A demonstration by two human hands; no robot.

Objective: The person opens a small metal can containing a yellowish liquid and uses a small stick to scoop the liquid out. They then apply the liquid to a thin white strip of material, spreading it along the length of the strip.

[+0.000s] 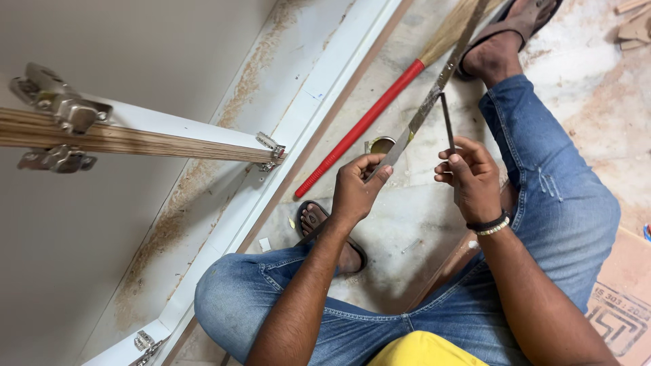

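Note:
My left hand grips a long flat metal strip that slants up to the right, its far end near my sandalled foot. My right hand pinches a thin dark metal rod, held upright just right of the strip. The rod's top end nearly touches the strip. Both hands hover above my knees, over the dusty floor. I sit with bent legs in blue jeans.
A white cabinet frame lies to the left, with a plywood-edged door carrying metal hinges. A red-handled broom lies on the floor beside a small round tin. Wood scraps sit at top right, cardboard at bottom right.

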